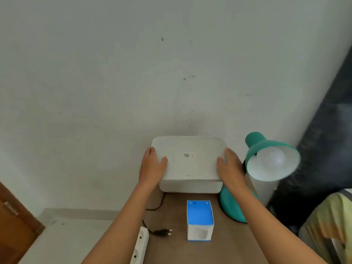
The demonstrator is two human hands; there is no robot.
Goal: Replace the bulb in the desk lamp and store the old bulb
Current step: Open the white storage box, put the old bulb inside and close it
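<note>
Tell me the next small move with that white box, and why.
Probably lift the lid straight up: the left hand and right hand already hold its opposite edges, and the white box is closed.

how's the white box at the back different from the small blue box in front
The white box is the larger and wide and flat; the blue box is smaller and stands tall. The white box is plain white with a small code label on its lid; the blue box has a blue top and a white front. The left hand and right hand grip the white box's sides; the blue box is untouched. Both sit on the brown table.
</note>
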